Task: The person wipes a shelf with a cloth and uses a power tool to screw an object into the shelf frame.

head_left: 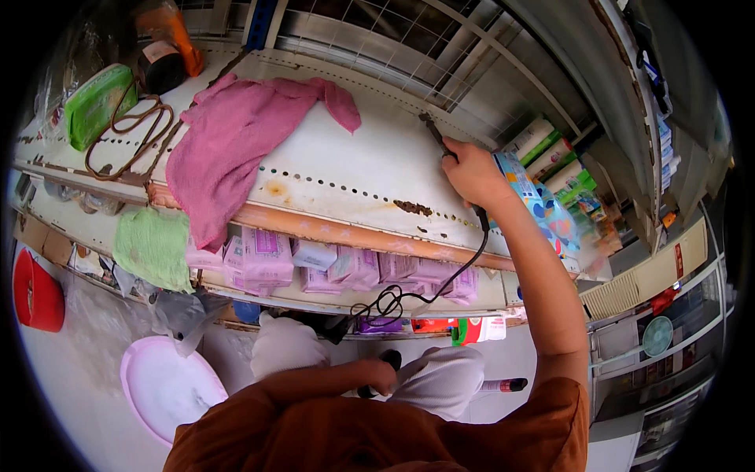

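Observation:
My right hand (476, 175) is closed around the handle of a slim black corded tool (435, 134). Its dark, rough-looking tip is over the rear part of the white shelf board (370, 161); whether it touches is unclear. From the handle a black cord (480, 256) drops over the shelf's front edge and lies in loops. Low down between my knees is my left hand (379, 377), its fingers too hidden to read. A crumpled pink cloth (236, 134) covers the shelf's left part and hangs over the edge. Rust spots (413, 208) mark the board.
Pink packages (267, 256) and a green cloth (153, 248) occupy the lower shelf. To the right stand rolled packs (550, 157) and a blue patterned package (543, 204). A green pack (98, 106) sits left. On the floor are a pink-rimmed basin (130, 377) and red bucket (39, 291).

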The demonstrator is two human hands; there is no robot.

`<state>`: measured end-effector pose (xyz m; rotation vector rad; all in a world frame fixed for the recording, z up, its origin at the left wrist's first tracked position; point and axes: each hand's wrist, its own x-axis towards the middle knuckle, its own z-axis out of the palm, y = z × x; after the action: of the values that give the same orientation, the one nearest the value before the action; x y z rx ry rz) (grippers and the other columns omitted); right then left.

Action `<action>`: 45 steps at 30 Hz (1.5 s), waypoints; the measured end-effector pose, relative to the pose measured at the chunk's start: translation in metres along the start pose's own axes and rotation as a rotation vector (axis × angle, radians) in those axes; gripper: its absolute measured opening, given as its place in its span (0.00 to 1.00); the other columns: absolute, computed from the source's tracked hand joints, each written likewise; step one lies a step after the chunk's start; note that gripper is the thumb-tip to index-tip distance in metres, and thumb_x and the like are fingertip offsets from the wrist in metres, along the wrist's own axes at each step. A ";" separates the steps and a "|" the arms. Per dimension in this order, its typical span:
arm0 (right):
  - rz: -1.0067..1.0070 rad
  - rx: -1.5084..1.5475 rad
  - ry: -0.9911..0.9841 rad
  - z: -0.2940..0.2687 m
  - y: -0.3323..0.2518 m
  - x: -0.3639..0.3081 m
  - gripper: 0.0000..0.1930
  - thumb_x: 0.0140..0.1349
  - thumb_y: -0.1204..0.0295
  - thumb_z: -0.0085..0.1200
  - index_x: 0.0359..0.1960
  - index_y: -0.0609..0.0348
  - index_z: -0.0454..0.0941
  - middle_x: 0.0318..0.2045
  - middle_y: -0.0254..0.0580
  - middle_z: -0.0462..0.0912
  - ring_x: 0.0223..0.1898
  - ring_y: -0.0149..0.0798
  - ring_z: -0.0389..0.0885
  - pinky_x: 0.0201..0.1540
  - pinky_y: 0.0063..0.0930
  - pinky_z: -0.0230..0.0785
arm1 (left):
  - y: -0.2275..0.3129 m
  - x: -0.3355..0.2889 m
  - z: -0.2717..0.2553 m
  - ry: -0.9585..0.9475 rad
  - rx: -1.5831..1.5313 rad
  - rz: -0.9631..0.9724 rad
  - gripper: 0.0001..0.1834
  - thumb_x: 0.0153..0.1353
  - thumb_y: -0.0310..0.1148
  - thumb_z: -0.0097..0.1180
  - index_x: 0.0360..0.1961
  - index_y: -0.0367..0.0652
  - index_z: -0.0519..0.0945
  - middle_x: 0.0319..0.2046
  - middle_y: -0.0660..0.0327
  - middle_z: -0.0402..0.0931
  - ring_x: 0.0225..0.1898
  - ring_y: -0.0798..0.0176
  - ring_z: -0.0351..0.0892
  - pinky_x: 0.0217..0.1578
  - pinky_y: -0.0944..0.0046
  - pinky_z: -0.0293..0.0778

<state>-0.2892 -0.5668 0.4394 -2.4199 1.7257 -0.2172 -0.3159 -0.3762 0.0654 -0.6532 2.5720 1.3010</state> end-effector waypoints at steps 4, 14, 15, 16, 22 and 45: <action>-0.111 -0.042 -0.005 0.009 -0.014 0.006 0.23 0.56 0.72 0.37 0.53 0.67 0.67 0.24 0.60 0.79 0.16 0.48 0.78 0.31 0.37 0.74 | -0.006 0.010 0.012 0.022 0.108 -0.022 0.17 0.47 0.44 0.55 0.36 0.48 0.79 0.34 0.56 0.79 0.40 0.49 0.77 0.39 0.51 0.72; -0.088 -0.026 0.027 0.010 -0.011 0.005 0.22 0.56 0.72 0.36 0.53 0.65 0.68 0.24 0.58 0.79 0.15 0.47 0.78 0.31 0.37 0.74 | 0.010 -0.005 -0.001 0.003 0.079 -0.040 0.18 0.45 0.43 0.57 0.38 0.47 0.79 0.36 0.56 0.79 0.39 0.49 0.77 0.39 0.51 0.72; -0.052 -0.025 0.017 0.006 -0.008 0.004 0.22 0.56 0.72 0.36 0.52 0.65 0.69 0.24 0.58 0.79 0.15 0.47 0.78 0.31 0.38 0.74 | 0.006 -0.004 0.001 0.000 0.087 -0.020 0.19 0.46 0.43 0.57 0.38 0.47 0.79 0.36 0.56 0.79 0.40 0.49 0.77 0.40 0.51 0.72; -0.012 -0.035 0.005 -0.001 -0.004 0.000 0.21 0.56 0.72 0.36 0.51 0.65 0.69 0.24 0.58 0.79 0.15 0.48 0.78 0.32 0.38 0.74 | 0.003 0.003 0.004 0.002 0.095 0.010 0.19 0.46 0.43 0.57 0.39 0.47 0.79 0.36 0.56 0.79 0.40 0.50 0.77 0.40 0.51 0.72; -0.140 0.021 0.000 0.015 -0.035 0.003 0.21 0.56 0.72 0.37 0.52 0.66 0.68 0.24 0.61 0.79 0.15 0.48 0.77 0.31 0.39 0.73 | 0.000 0.003 0.005 0.022 0.122 -0.043 0.19 0.47 0.44 0.57 0.39 0.47 0.79 0.37 0.55 0.79 0.40 0.50 0.77 0.40 0.52 0.72; -0.069 -0.199 0.108 0.002 0.030 0.014 0.21 0.55 0.70 0.38 0.50 0.62 0.70 0.30 0.61 0.78 0.27 0.54 0.78 0.39 0.42 0.71 | -0.017 0.018 0.013 0.015 0.044 0.050 0.24 0.45 0.46 0.58 0.43 0.45 0.77 0.40 0.54 0.77 0.44 0.50 0.76 0.41 0.52 0.71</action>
<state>-0.3124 -0.5894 0.4308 -2.6584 1.7881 -0.1963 -0.3245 -0.3794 0.0391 -0.5967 2.6371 1.2550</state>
